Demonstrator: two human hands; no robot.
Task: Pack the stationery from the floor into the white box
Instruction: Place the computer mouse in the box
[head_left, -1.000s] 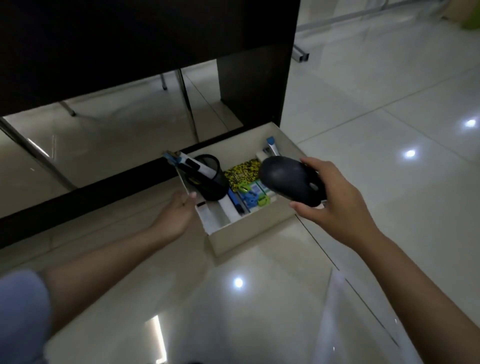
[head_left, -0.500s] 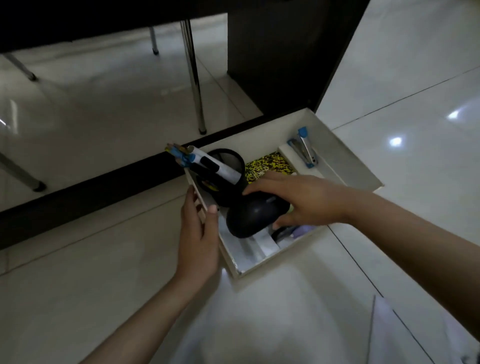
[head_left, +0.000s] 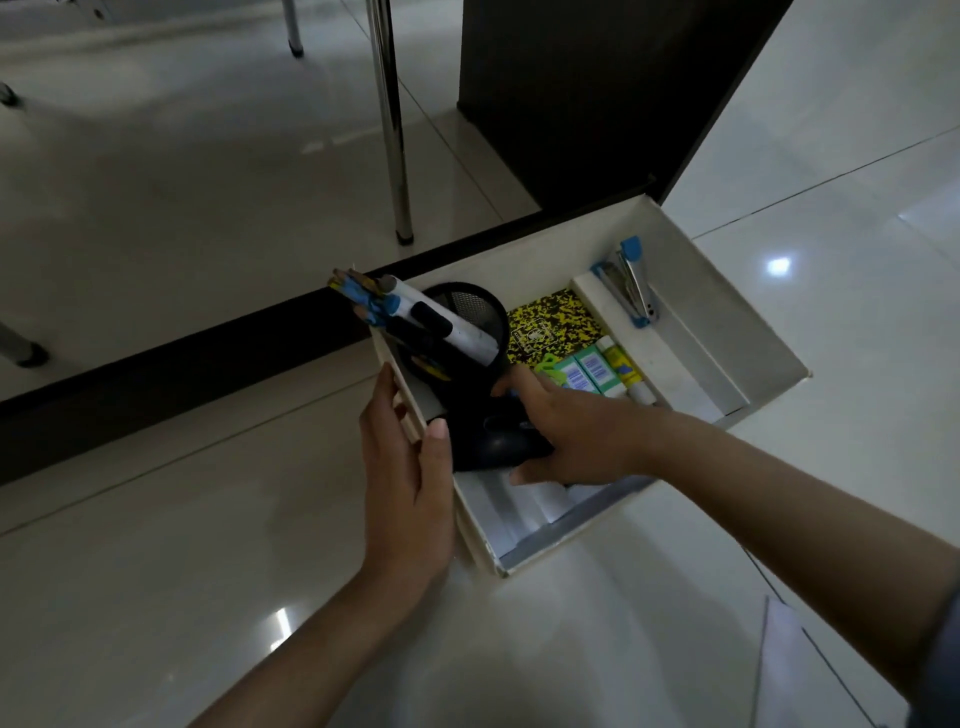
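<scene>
The white box (head_left: 748, 322) sits on the tiled floor (head_left: 156, 519). The right hand (head_left: 576, 431) reaches inside, its fingers curled over a dark rounded object (head_left: 493, 441) set near the box's seven o'clock corner. The left hand (head_left: 410, 488) lies flat, fingers straight, along the box's nine o'clock wall. A mesh pen cup (head_left: 467, 332) stands toward eleven o'clock, a stapler (head_left: 631, 283) at two.

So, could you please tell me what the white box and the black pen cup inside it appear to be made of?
The white box looks like matte cardboard or thin board: flat, thin walls with sharp folded edges, though coated board or plastic cannot be ruled out. The pen cup looks like black metal mesh, since a fine grid shows on its inner wall.
</scene>
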